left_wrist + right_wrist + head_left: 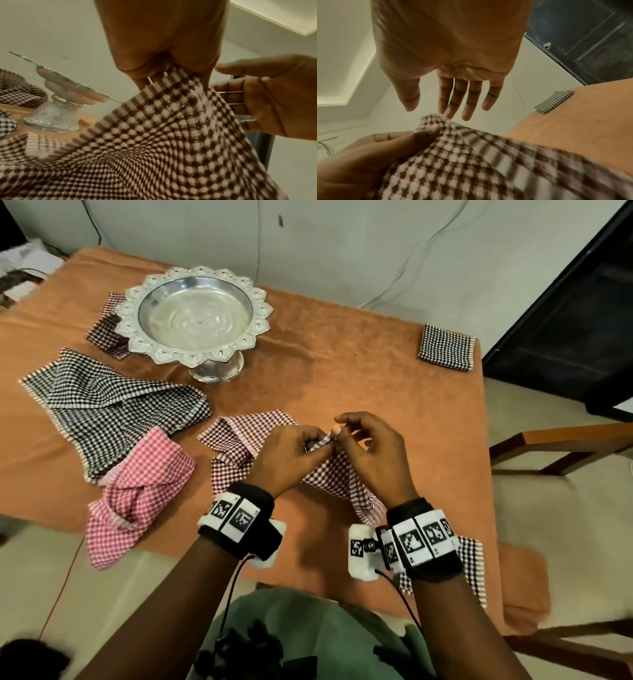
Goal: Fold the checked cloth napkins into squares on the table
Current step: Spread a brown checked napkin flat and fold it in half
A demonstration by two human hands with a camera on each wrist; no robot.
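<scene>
A maroon-and-white checked napkin (236,440) (163,135) (453,162) lies crumpled on the orange table (359,371), one corner lifted off it. My left hand (318,441) (164,65) (385,148) pinches that raised corner between thumb and fingers. Just to its right my right hand (342,426) (267,97) (447,105) hovers with straight, loose fingers whose tips are at the corner, gripping nothing. The cloth hangs from the pinch down to the table between both wrists.
Left of the hands lie an unfolded black checked napkin (102,405) and a pink one (137,484). A silver pedestal tray (260,313) stands behind, over a dark red napkin (106,332). A folded black-and-white square (447,347) sits far right. A wooden chair (565,440) stands beside the table.
</scene>
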